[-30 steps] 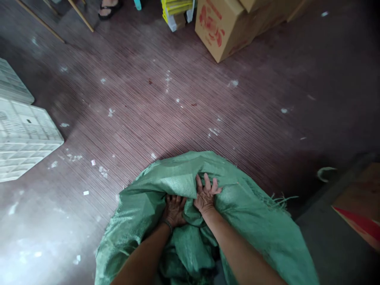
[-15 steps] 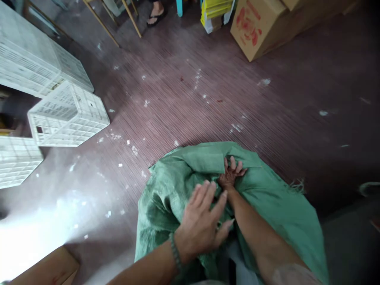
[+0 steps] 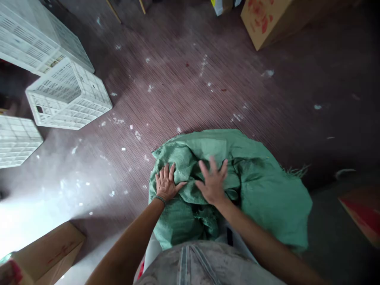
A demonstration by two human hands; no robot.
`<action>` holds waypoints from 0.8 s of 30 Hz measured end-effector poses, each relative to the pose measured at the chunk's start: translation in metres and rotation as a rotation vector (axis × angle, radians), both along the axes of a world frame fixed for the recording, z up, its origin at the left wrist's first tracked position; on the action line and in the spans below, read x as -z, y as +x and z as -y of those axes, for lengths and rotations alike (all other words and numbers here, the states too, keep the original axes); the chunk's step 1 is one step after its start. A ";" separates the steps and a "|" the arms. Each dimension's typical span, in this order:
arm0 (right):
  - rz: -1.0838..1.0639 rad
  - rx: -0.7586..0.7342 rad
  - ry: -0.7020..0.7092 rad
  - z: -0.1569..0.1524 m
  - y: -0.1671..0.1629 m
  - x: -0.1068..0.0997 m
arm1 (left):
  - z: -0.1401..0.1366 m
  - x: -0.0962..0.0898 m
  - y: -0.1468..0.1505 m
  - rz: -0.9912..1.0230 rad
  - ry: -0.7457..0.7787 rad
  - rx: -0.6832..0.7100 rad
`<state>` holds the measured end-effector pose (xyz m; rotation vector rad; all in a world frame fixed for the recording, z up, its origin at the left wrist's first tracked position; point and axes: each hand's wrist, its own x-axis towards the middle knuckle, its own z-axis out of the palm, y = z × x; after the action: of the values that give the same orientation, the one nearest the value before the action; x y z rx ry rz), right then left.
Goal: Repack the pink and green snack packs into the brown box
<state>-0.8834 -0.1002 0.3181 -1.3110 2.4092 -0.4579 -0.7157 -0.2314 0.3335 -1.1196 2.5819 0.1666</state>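
Note:
A large green woven sack (image 3: 273, 198) lies bunched on the floor right in front of my body, its cloth folded and creased. My left hand (image 3: 166, 183) presses flat on the left part of the sack, fingers spread, a beaded bracelet on the wrist. Over the middle folds is my right hand (image 3: 213, 183), fingers apart and slightly blurred. I cannot tell whether it touches the cloth. Frayed threads (image 3: 297, 171) stick out at the sack's right edge.
White plastic crates (image 3: 71, 95) stand at the left. A cardboard box (image 3: 267, 19) with red print is at the upper right, another carton (image 3: 53, 253) at the lower left, and a red-marked box (image 3: 362, 213) at the right. Paper scraps litter the brown floor (image 3: 166, 99).
My left hand has moved left from above the middle and come down on the sack. My right hand has shifted left off its earlier spot. The view has tilted down toward my body.

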 end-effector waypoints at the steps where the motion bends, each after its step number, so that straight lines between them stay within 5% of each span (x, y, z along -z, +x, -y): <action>1: 0.027 -0.100 -0.006 0.000 0.022 0.003 | -0.001 0.003 0.007 -0.008 0.000 0.014; 5: 0.073 -0.142 0.024 0.006 0.075 0.057 | 0.001 0.034 0.031 -0.013 -0.008 0.018; 9: 0.050 -0.123 -0.007 0.011 0.081 0.099 | 0.008 0.066 0.042 -0.034 0.007 -0.006; 16: 0.009 -0.129 0.028 0.026 0.091 0.108 | 0.026 0.105 0.059 -0.069 0.085 -0.089; 24: 0.045 -0.105 0.042 0.053 0.105 0.143 | 0.059 0.141 0.066 -0.099 0.046 -0.141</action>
<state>-0.7783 -0.1533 0.1750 -1.3867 2.2879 -0.4018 -0.6498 -0.2903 0.1921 -1.3070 2.5694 0.3202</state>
